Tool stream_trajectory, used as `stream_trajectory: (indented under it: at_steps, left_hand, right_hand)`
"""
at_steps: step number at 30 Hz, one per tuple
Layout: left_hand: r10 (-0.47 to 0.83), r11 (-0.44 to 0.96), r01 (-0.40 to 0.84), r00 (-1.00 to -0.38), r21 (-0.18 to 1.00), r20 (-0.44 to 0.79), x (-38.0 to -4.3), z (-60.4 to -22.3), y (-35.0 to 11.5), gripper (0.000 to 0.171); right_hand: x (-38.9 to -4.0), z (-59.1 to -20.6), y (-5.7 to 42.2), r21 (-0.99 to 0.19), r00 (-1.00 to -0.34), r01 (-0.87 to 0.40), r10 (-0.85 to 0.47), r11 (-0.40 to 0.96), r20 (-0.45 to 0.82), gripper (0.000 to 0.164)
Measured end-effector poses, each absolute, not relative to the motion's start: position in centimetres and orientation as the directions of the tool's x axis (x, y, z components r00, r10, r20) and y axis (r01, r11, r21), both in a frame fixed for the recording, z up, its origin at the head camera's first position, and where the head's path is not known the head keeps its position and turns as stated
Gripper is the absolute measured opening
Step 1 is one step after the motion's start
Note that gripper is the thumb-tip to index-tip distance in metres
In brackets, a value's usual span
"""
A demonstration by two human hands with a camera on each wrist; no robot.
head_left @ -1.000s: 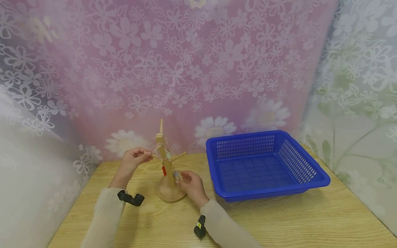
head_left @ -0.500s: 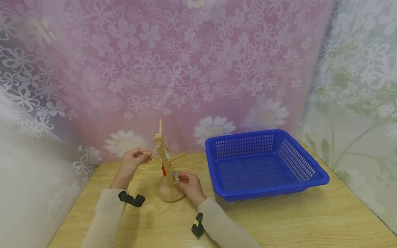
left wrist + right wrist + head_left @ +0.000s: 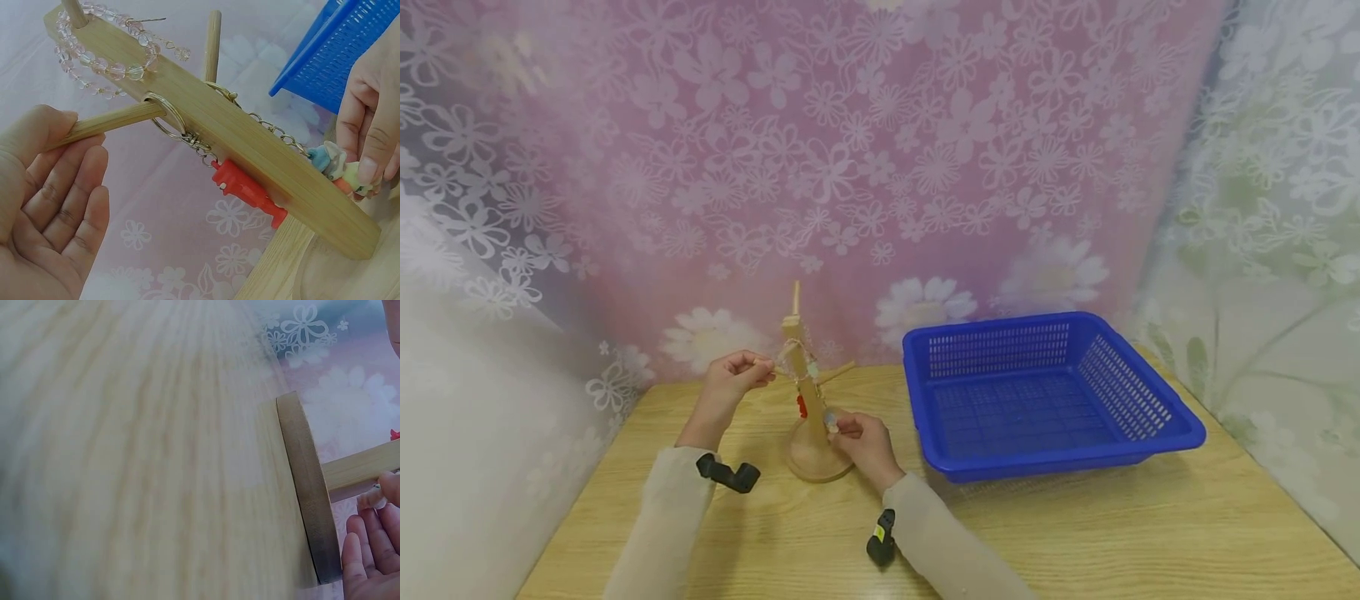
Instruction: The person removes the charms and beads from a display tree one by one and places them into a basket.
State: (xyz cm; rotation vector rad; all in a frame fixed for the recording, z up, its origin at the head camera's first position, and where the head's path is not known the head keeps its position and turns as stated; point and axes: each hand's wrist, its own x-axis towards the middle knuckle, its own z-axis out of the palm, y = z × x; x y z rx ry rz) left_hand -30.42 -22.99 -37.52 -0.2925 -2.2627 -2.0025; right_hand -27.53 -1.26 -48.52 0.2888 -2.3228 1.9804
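A wooden stand [image 3: 811,400] with a round base and side pegs stands on the table. My left hand [image 3: 730,383] pinches the end of its left peg [image 3: 119,120] between thumb and index finger, the other fingers loosely bent. From that peg hangs a keychain with a red figure [image 3: 247,190] on a gold ring. Low on the right side, my right hand [image 3: 867,446] pinches a pale, multicoloured keychain charm [image 3: 334,164]; its chain [image 3: 275,130] runs up to a gold clasp at another peg. A pink beaded bracelet [image 3: 100,65] loops around an upper peg.
To the right of the stand sits a blue plastic basket [image 3: 1060,465] with slotted walls. Flowered curtain cloth [image 3: 850,167] hangs behind the wood-grain table [image 3: 1075,542] and along both sides.
My right hand has moved slightly left and closed its fingertips on the charm, which it was beside a second ago. The left hand keeps its pinch on the peg.
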Motion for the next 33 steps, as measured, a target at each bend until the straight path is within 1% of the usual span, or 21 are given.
stream_trajectory:
  at_steps: [5, 8, 14, 18, 25, 29, 33]
  left_hand:
    - [0.088, 0.081, 0.206, -0.976, 0.975, 0.199, -30.4, -37.1, -22.6, 0.009]
    - [0.094, 0.062, 0.204, -0.976, 0.977, 0.197, -30.4, -37.1, -22.5, 0.012]
    - [0.092, 0.061, 0.218, -0.973, 0.974, 0.212, -30.7, -37.7, -22.5, 0.012]
    - [0.089, 0.068, 0.221, -0.973, 0.973, 0.214, -30.6, -37.7, -22.7, 0.011]
    - [0.092, 0.059, 0.218, -0.973, 0.974, 0.212, -30.6, -37.6, -22.9, 0.011]
    - [0.086, 0.065, 0.213, -0.974, 0.975, 0.208, -30.6, -37.7, -23.0, 0.012]
    - [0.077, 0.061, 0.217, -0.974, 0.974, 0.213, -30.6, -37.8, -22.9, 0.013]
  right_hand:
    - [-27.7, -48.6, -1.1, -0.967, -0.979, -0.201, -0.077, 0.16, 0.19, 0.017]
    - [-27.6, -48.6, -1.0, -0.97, -0.98, -0.197, -0.07, 0.146, 0.188, 0.017]
    - [-27.5, -48.4, -0.7, -0.969, -0.982, -0.19, -0.05, 0.159, 0.185, 0.015]
    - [-27.2, -47.8, -0.7, -0.961, -0.975, -0.222, -0.039, 0.168, 0.219, 0.015]
    - [-26.9, -46.7, -0.8, -0.946, -0.956, -0.284, 0.024, 0.158, 0.291, 0.011]
    - [-26.9, -46.3, -0.8, -0.955, -0.958, -0.273, 0.055, 0.116, 0.281, 0.011]
    - [-26.9, -46.0, -0.8, -0.968, -0.964, -0.246, 0.098, 0.039, 0.249, 0.014]
